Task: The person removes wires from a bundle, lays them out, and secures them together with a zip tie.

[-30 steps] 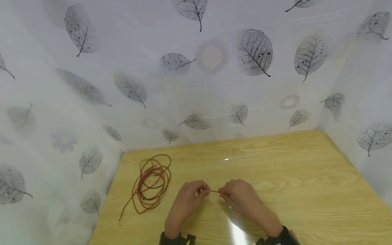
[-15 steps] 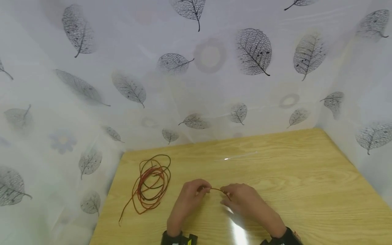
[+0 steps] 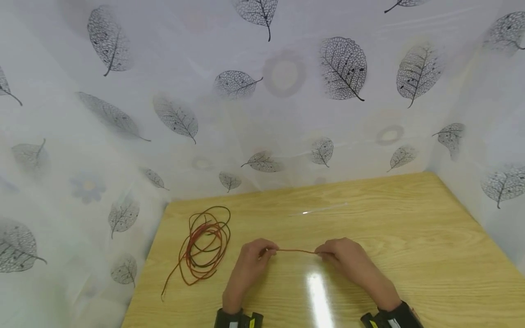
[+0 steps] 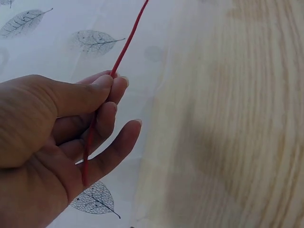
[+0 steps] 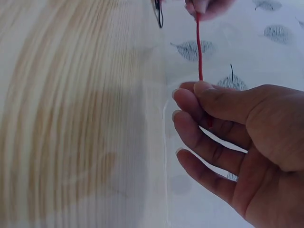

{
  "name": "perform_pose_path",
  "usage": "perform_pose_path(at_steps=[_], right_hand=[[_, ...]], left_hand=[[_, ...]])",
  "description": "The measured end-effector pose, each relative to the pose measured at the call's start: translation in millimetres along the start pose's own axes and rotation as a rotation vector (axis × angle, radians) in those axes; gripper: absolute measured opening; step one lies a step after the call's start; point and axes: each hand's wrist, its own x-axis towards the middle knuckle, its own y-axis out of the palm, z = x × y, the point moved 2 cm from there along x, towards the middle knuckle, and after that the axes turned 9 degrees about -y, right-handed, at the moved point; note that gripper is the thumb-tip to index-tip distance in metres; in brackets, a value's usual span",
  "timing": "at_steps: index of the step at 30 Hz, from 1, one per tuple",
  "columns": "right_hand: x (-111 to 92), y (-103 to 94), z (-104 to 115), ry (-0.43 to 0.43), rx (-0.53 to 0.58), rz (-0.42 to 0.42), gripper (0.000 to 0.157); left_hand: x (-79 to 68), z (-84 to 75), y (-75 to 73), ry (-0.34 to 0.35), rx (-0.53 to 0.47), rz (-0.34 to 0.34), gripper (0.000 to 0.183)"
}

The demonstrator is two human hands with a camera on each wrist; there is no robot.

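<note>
So far, each grip is a thumb-and-forefinger pinch on one short red cord: the left hand holds one end and the right hand the other, with the cord pulled straight between them just above the surface. Judging by that, one piece is separated and stretched, while the coil lying on the surface to the left of the left hand looks untouched. Both cord tips are hidden inside the fingers, and the right wrist view is blurred, so any knot or cut end cannot be made out.
</note>
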Motion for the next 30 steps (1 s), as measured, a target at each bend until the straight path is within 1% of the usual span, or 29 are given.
perform_pose_path(at_steps=[3,6,10,13,15,18,20,23,25,27,30], right_hand=[[-3,-4.5,-8,0.008,-0.023,0.002,0.016],[-4,-8.6,-15,0.027,-0.021,-0.001,0.016],[-7,-12.5,-23,0.059,-0.008,0.001,0.011],[-11,-13.4,-29,0.079,-0.011,0.009,0.007],[-14,-13.3,-34,0.089,-0.018,0.009,0.005],[-15,-10.9,-39,0.095,-0.012,-0.001,0.005],[-16,-8.2,-41,0.101,-0.011,-0.009,0.006],[-16,-7.3,-43,0.126,-0.025,0.003,0.006],[-17,-8.2,-44,0.144,-0.036,0.013,0.006],[-18,-9.9,-46,0.159,-0.042,0.028,0.006],[-20,-10.0,-50,0.158,-0.053,0.025,0.006]], left_hand=[[-0.2,3.2,5.0,-0.025,0.024,0.033,0.01],[-0.6,4.3,10.5,-0.042,0.033,0.084,0.009],[-2.2,4.6,18.3,-0.012,0.038,0.17,0.008],[-3.0,3.7,22.9,0.025,0.032,0.208,0.009],[-2.7,2.5,24.9,0.045,0.027,0.211,0.01],[-1.8,1.6,26.2,0.068,0.047,0.185,0.011],[-1.4,0.7,25.0,0.056,0.068,0.162,0.012],[-2.2,1.5,22.4,0.003,0.12,0.135,0.01],[-3.0,2.2,21.6,-0.022,0.143,0.131,0.009],[-3.8,3.0,22.4,-0.014,0.168,0.131,0.007],[-4.4,2.4,24.4,0.03,0.187,0.13,0.006]])
